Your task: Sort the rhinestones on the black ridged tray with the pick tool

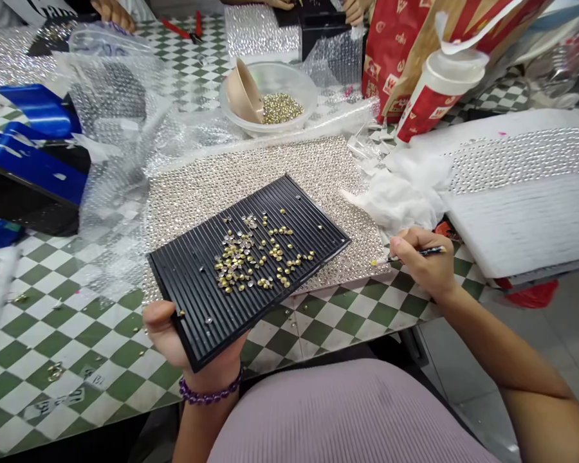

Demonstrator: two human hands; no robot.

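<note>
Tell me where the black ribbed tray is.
In the head view, the black ribbed tray sits low and centre on the left hand, overlapping the rhinestone sheet; right of it the right hand holds a pick.

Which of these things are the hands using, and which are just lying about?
Being used: the left hand holding a black ribbed tray of gold rhinestones; the right hand holding a thin black pick.
Lying about: bubble wrap, a red paper bag, a red-and-white bottle.
</note>
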